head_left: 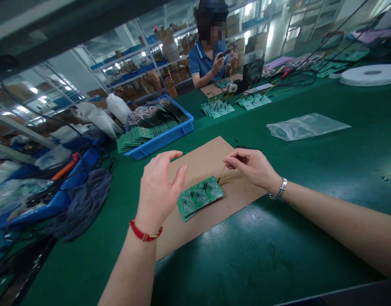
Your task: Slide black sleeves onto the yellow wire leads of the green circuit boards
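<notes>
Green circuit boards [201,195], at least two overlapping, lie on a sheet of brown cardboard [198,159]. Small black pieces stand up from the top board. Thin yellow wires [229,177] run from its right end across the cardboard. My right hand [251,165] is pinched closed on a yellow wire just above that end. My left hand [160,187] hovers at the boards' left side, thumb and fingers apart, with nothing in it. Small black pieces [243,147] lie partly hidden behind my right hand.
A blue bin [163,138] packed with circuit boards stands at the back left. A clear plastic bag [306,126] lies on the right. Across the green table [297,250], a co-worker [208,59] sits behind wired boards [217,108] and a black fan [253,72].
</notes>
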`<control>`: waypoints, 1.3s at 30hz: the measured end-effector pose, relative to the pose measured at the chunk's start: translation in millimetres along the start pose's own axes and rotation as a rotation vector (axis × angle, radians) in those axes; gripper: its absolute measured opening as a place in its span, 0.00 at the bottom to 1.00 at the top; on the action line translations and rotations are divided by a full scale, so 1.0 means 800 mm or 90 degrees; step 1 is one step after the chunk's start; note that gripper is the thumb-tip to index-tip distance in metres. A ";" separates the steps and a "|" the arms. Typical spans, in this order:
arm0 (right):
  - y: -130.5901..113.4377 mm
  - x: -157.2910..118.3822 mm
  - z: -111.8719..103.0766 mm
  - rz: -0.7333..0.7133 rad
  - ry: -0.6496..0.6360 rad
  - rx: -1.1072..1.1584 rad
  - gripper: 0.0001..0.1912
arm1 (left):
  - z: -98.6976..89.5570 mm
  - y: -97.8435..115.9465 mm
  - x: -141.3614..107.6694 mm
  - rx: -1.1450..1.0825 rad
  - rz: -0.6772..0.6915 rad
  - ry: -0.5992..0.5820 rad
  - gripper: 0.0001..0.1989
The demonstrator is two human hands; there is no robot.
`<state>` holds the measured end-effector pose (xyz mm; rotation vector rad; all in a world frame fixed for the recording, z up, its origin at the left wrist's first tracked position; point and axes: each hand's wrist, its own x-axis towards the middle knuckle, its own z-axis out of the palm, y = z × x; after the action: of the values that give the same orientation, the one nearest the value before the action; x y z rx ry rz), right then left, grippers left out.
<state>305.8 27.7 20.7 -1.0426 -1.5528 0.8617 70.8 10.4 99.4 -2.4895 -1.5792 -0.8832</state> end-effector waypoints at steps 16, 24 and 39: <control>0.002 0.018 -0.021 0.031 0.216 0.018 0.11 | 0.052 -0.062 -0.060 -0.233 -0.150 -0.251 0.25; 0.061 0.022 -0.026 -0.068 0.230 -0.262 0.09 | 0.101 -0.108 0.006 -0.200 -0.172 -0.161 0.25; 0.066 0.035 -0.068 -0.119 -0.203 -0.673 0.12 | 0.071 -0.094 -0.073 -0.110 -0.090 -0.009 0.13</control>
<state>366.3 74.4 -6.2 -1.4763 -2.4197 -0.0009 13.4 17.9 5.2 -2.5256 -1.7746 -1.0670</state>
